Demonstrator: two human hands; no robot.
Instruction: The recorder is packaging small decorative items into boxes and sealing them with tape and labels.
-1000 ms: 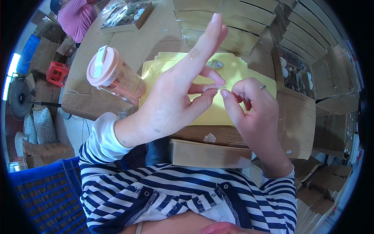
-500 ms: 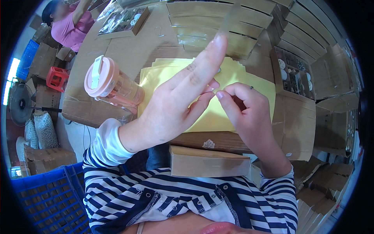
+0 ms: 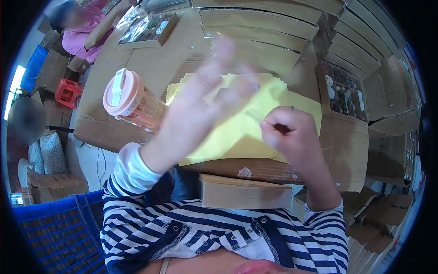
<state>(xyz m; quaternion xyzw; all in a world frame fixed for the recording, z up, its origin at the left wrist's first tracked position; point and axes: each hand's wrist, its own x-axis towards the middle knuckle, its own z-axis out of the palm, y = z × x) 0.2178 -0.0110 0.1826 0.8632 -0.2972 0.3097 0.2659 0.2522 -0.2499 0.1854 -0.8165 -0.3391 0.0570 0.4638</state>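
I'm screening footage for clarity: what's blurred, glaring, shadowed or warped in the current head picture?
In the head view, the bare left hand is smeared, probably by motion, while the bare right hand looks fairly sharp; same head view: soft shadow across the flat yellow sheets, an overexposed white strip at far left, and brown cardboard boxes at upper right bending toward the dark rim.

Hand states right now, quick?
Left hand: looks open, fingers apart; too blurred to tell if it holds anything small.
Right hand: closed, thumb and index finger pinching a thin see-through piece.
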